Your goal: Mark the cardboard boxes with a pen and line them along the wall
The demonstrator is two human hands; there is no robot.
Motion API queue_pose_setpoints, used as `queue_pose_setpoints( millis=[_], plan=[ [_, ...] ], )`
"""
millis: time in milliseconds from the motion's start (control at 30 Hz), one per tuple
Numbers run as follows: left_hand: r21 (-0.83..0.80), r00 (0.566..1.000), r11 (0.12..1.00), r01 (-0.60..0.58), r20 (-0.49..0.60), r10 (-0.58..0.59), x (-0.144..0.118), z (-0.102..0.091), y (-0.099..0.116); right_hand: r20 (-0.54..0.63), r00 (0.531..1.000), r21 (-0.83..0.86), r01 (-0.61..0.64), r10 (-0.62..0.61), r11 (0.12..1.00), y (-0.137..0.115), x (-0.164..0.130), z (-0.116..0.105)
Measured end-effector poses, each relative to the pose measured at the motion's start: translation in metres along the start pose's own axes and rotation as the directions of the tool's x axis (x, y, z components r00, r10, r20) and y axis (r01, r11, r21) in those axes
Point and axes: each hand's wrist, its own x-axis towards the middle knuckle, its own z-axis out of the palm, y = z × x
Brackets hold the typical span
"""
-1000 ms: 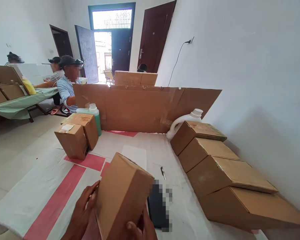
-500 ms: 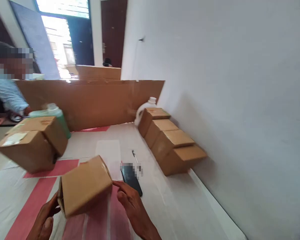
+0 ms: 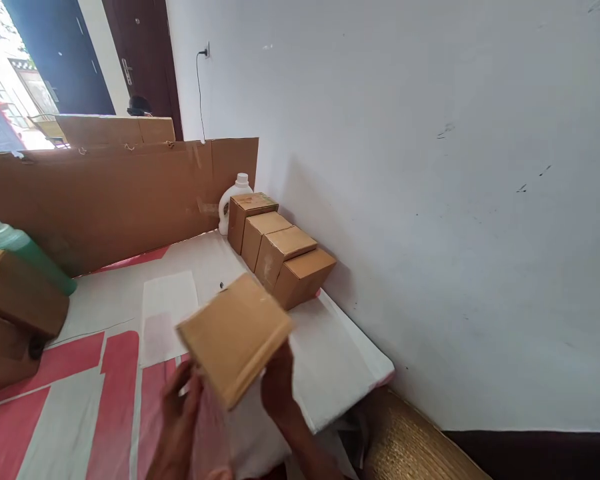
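Box (image 3: 235, 337) now lifted and swung rightward since a second ago — then upright and close to the chest, half a second ago tipped on its side low over the red stripes, now flat face up and raised over the right part of the table (image 3: 340, 347). View turned right as well: seated people gone from sight, white wall filling most of the picture. Phone and pen seen earlier on the cloth now hidden, probably behind the box. Judged from this, handling of the box moving toward the row of four boxes (image 3: 280, 250) along the wall, though not yet beside them — clear gap of white cloth between.

Left hand (image 3: 177, 417) under and left of the box, fingers curled up against its lower left edge. Right hand (image 3: 277, 380) gripping the lower right corner, fingers wrapped round the near side. Both closed on the box; box blurred from motion, tilted with its far corner higher. Held in the air, not resting on the table so far as can be told.

White bottle (image 3: 233, 200) behind the row, by the cardboard screen (image 3: 105, 193). Green bottle (image 3: 15, 253) and two stacked cartons (image 3: 10, 313) at far left, well apart from the hands.
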Motion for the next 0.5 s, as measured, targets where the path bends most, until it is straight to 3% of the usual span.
queue_pose_setpoints(
  millis=[67,133,267,367,500],
  plan=[
    [-0.068,0.968,0.986,-0.149,0.193,0.16,0.016,0.039,0.019,-0.229,0.972,-0.143,0.02,-0.053,0.989,0.007,0.022,-0.043],
    [-0.111,0.888,0.958,-0.264,0.36,0.286,0.028,0.078,0.032,-0.387,0.908,-0.383,-0.003,-0.158,0.924,0.012,0.041,-0.088],
    [-0.197,0.699,0.913,-0.357,0.592,0.401,0.053,0.148,0.029,-0.525,0.822,-0.507,-0.092,-0.222,0.857,0.022,0.064,-0.153],
    [-0.188,0.679,0.901,-0.392,0.601,0.421,0.079,0.182,0.02,-0.566,0.793,-0.53,-0.141,-0.225,0.836,0.037,0.078,-0.168],
    [-0.145,0.691,0.905,-0.4,0.601,0.402,0.112,0.195,0.015,-0.581,0.781,-0.548,-0.17,-0.227,0.819,0.054,0.097,-0.17]
  ],
)
